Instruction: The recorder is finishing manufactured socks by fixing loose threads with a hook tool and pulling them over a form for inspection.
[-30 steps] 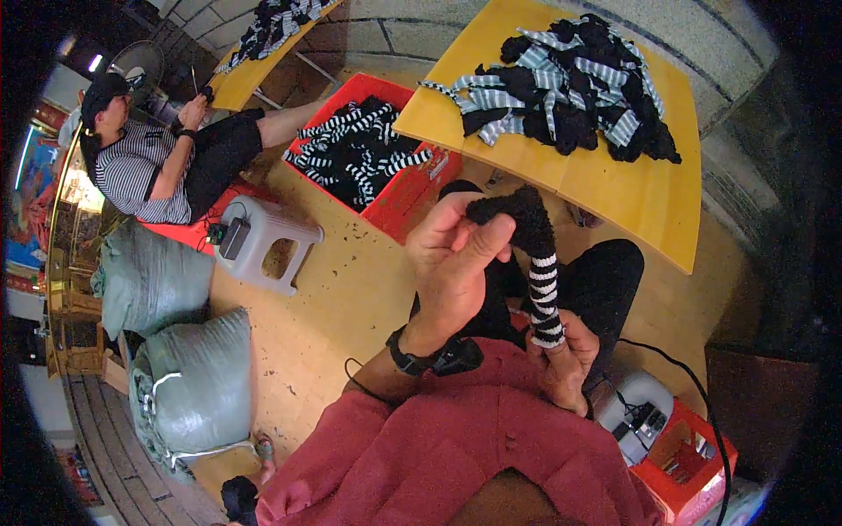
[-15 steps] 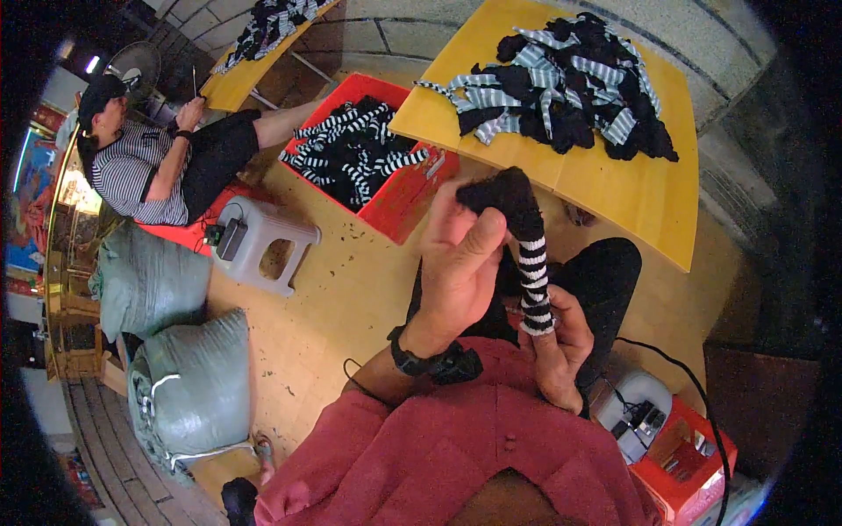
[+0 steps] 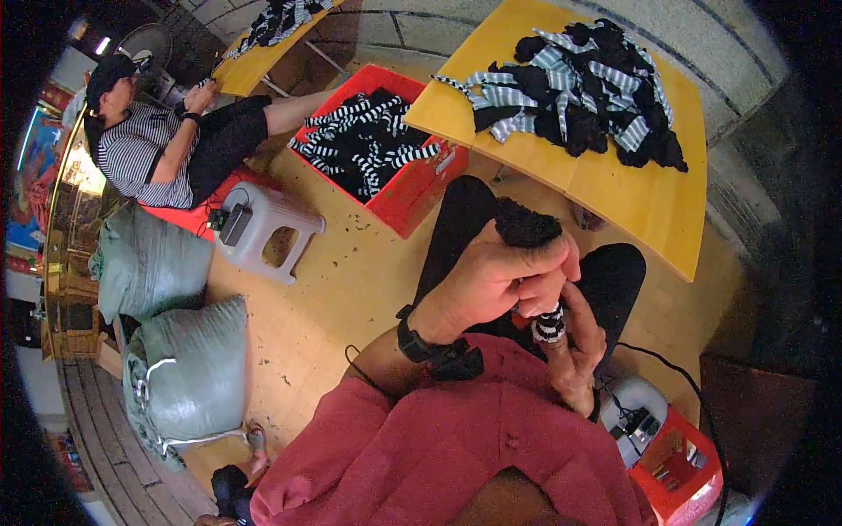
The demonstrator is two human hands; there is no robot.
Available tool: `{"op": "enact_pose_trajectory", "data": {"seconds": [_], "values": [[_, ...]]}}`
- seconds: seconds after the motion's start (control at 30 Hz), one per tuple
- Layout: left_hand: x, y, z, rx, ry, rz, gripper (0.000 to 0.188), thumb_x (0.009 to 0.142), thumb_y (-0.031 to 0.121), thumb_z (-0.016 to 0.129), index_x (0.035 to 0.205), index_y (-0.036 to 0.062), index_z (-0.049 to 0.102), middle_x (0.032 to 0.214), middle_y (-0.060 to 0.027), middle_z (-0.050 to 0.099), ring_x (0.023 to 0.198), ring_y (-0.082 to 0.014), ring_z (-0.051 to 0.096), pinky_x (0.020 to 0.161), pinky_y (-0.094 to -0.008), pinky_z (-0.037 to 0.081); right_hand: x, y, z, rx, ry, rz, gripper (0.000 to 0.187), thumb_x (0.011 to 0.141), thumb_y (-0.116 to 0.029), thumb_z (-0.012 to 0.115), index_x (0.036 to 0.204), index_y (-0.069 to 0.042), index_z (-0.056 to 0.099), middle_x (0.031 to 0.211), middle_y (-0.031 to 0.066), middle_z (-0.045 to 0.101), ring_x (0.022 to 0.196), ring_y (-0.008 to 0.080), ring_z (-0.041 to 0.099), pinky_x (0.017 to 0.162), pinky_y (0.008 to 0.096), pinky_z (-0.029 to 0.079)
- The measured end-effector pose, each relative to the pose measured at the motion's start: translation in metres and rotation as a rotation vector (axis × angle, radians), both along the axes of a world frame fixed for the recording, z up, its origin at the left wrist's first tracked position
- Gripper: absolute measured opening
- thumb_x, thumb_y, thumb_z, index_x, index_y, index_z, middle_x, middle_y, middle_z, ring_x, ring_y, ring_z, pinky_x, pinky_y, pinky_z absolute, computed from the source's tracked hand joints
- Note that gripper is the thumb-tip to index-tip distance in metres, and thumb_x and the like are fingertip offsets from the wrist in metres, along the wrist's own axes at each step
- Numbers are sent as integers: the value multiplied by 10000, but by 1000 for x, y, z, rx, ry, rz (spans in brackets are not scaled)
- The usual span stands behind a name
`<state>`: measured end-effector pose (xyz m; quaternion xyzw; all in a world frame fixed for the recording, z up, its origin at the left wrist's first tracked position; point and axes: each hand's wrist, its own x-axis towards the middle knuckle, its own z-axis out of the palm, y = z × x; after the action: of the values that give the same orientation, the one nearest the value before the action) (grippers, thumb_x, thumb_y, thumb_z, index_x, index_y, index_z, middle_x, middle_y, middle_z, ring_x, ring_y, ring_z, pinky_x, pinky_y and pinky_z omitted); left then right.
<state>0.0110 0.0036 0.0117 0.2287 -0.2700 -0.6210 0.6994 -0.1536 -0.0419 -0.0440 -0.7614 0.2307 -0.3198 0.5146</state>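
Grey plastic stool (image 3: 260, 235), bulging green sacks (image 3: 195, 373), round fan (image 3: 147, 44)

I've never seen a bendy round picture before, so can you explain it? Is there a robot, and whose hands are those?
No robot here, just a person in a red top. Their head wears a camera that looks down, so you see nearly what they see. Its very wide lens bends straight edges.

The left hand grips the black part of what looks like a sock. The right hand is at its striped end.

On the yellow table lies a pile of black and striped cloth. More striped pieces fill the red box. Another person sits on the left.
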Motion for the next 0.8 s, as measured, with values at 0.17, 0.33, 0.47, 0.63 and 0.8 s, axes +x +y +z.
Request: {"op": "enact_pose_trajectory", "data": {"seconds": [0.17,0.33,0.47,0.63,0.8], "values": [[-11,-2,-8,53,5,-115,316,900,264,524,768,-24,536,479,28,367,390,-51,323,374,-215,231,-1,-1,-7,-83,-84,30,386,827,-59,546,1200,17,479,792,97,620,653,132,594,596,249,456],[-17,3,1,75,-6,-108,272,896,268,534,895,-4,534,523,17,410,411,-55,323,393,-217,241,0,2,5,896,-294,279,429,813,-205,616,1155,6,466,749,75,594,517,92,517,410,182,341],[-22,1,1,9,124,39,290,904,273,521,1042,19,493,670,-36,512,491,-88,436,450,-222,340,4,7,3,852,-296,168,451,787,-224,653,1118,21,470,734,84,594,499,87,505,385,180,317],[-5,-1,7,-96,1,406,283,933,261,460,1114,44,466,984,-131,558,774,-213,603,669,-314,509,-9,4,1,682,-151,178,379,840,-83,576,1189,-20,441,783,22,607,666,77,552,578,192,419],[4,0,12,-46,-78,498,333,942,283,418,1104,0,489,889,-144,586,723,-241,597,642,-336,495,-10,6,-5,326,-19,83,378,834,-16,525,1206,8,462,886,80,631,791,125,599,703,241,464]]}}
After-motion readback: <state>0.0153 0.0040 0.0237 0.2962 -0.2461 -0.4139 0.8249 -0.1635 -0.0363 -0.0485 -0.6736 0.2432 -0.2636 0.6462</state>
